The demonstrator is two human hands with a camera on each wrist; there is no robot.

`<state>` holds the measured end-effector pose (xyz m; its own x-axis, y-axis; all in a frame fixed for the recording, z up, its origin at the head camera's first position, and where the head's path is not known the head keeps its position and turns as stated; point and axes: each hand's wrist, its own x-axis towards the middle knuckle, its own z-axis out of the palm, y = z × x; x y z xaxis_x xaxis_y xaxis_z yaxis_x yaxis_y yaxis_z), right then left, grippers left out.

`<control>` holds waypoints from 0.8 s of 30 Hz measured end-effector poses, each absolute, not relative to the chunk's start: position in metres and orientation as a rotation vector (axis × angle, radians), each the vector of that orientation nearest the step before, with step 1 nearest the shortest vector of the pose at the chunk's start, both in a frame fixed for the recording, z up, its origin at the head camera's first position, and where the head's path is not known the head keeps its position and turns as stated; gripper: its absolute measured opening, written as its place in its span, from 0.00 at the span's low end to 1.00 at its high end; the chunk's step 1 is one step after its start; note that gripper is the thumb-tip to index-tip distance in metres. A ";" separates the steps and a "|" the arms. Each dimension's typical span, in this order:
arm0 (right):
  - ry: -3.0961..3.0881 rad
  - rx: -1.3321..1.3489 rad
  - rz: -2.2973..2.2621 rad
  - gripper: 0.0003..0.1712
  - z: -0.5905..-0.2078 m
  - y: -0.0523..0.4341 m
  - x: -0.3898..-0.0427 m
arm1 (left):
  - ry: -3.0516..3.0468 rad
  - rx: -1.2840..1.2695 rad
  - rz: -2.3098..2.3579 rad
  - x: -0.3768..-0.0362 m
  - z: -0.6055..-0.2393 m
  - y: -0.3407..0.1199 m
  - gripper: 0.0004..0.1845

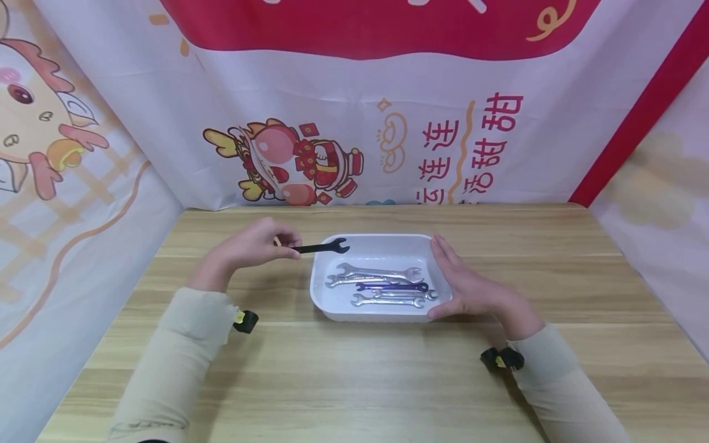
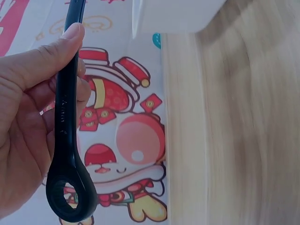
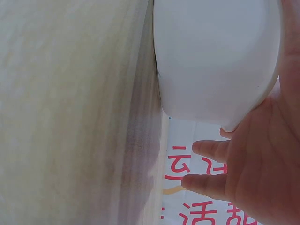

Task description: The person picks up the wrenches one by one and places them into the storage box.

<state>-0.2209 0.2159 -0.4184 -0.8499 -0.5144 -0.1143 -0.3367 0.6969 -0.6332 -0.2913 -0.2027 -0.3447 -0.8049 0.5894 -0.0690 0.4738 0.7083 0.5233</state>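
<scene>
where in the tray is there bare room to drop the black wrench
The far half of the white tray, between its back rim and the wrenches, is bare. The near half is crowded. The left hand holds the black wrench over the left rim; the right hand borders the right wall.

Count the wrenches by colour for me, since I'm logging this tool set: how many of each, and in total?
Black wrench, pinched in the left hand: 1
Silver wrenches in the white tray: 3
Blue wrench in the tray: 1
Total: 5 wrenches
</scene>
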 end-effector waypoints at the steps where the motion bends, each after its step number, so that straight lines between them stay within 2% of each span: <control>1: 2.625 -0.675 -0.898 0.84 -0.418 0.216 -0.221 | 2.685 0.853 0.731 -0.292 -0.344 -0.200 0.07; 24: 2.621 -0.683 -0.921 0.83 -0.420 0.218 -0.222 | 2.636 1.007 0.839 -0.296 -0.333 -0.142 0.09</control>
